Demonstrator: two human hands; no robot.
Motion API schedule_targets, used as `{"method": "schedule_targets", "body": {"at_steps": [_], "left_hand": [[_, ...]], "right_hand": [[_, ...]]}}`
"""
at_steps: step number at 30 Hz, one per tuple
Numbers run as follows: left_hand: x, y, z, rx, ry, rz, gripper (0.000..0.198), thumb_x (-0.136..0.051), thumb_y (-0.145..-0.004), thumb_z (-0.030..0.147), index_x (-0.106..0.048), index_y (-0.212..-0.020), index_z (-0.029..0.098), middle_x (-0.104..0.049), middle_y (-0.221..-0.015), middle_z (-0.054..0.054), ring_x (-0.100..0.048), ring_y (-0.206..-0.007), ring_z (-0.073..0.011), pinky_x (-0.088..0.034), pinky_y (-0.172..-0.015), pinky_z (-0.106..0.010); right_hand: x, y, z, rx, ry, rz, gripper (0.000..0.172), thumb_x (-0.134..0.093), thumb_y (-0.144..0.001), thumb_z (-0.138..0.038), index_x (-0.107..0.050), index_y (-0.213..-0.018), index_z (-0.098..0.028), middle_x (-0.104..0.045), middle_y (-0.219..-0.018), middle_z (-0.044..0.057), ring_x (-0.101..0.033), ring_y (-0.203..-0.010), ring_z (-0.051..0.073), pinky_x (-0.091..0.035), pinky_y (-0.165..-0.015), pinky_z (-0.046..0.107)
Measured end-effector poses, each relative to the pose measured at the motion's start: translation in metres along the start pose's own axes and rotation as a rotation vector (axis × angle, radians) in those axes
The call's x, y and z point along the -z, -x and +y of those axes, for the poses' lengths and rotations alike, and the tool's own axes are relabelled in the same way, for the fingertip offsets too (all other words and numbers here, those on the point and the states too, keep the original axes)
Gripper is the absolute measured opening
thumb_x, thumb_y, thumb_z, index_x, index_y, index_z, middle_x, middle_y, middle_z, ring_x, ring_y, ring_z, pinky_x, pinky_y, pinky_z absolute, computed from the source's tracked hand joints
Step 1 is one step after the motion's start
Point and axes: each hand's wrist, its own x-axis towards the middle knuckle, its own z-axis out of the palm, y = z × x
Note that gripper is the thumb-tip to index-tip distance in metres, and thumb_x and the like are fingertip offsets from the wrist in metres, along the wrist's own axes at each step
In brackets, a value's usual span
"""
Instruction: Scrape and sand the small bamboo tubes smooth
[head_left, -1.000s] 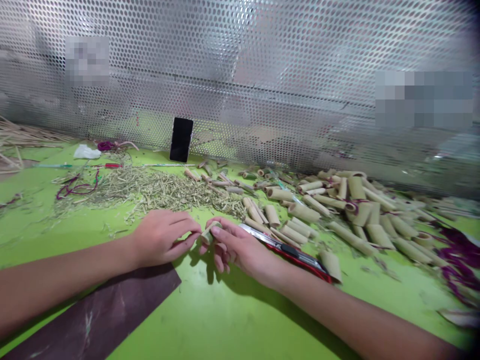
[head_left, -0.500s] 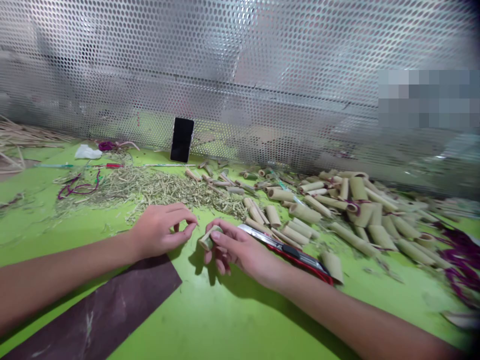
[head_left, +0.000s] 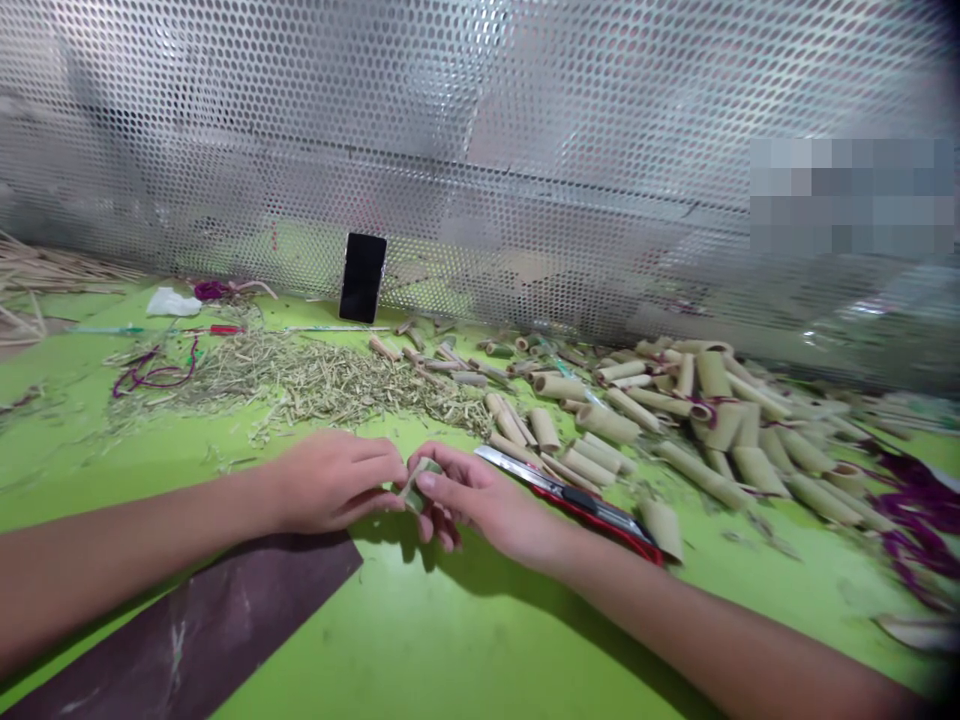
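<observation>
Between thumb and fingers, my right hand grips a short pale-green piece of bamboo just above the green table. My left hand meets the left end of that piece, its thumb and fingertips pinched on the edge; its fingertips partly cover that end. Beside my right hand lies a red and black utility knife with its blade out. Under my left forearm is a dark brown sheet, flat on the table.
A heap of cut bamboo tubes spreads over the right side, with purple string at its edge. Shavings lie behind my hands. A phone leans on the perforated metal screen. A red-ended pen lies back left.
My left hand has moved right and slightly down, from apart to touching the bamboo piece. The piece has tilted a little in my right hand, which stays nearly in place.
</observation>
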Motion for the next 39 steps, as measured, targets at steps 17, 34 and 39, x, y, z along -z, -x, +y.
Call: {"method": "schedule_targets", "body": {"at_steps": [17, 34, 39], "left_hand": [[0.003, 0.0, 0.003, -0.017, -0.006, -0.039, 0.017, -0.042, -0.101, 0.02, -0.056, -0.092, 0.02, -0.067, -0.081, -0.001, -0.058, -0.064, -0.0144, -0.042, -0.059, -0.028], [0.004, 0.0, -0.003, 0.266, 0.063, -0.03, 0.035, -0.036, -0.107, 0.036, -0.065, -0.095, 0.019, -0.069, -0.083, -0.001, -0.063, -0.07, -0.0158, -0.042, -0.062, -0.026], [0.002, -0.003, 0.01, 0.192, 0.055, -0.141, 0.038, -0.028, -0.109, 0.036, -0.057, -0.09, 0.019, -0.063, -0.079, -0.002, -0.056, -0.066, -0.0175, -0.041, -0.062, -0.03]], "right_hand": [[-0.002, 0.0, -0.001, -0.003, 0.004, 0.009, 0.043, -0.065, -0.093, -0.061, -0.055, -0.101, -0.02, -0.067, -0.071, -0.003, -0.059, -0.057, 0.011, -0.042, -0.054, 0.026], [-0.007, 0.002, -0.001, -0.011, 0.1, 0.059, 0.047, -0.065, -0.091, -0.063, -0.054, -0.108, -0.02, -0.067, -0.078, -0.001, -0.057, -0.059, 0.011, -0.045, -0.054, 0.027], [-0.014, 0.003, -0.002, -0.004, 0.119, 0.08, 0.044, -0.071, -0.088, -0.058, -0.054, -0.106, -0.022, -0.064, -0.077, -0.003, -0.054, -0.058, 0.011, -0.042, -0.053, 0.026]]}}
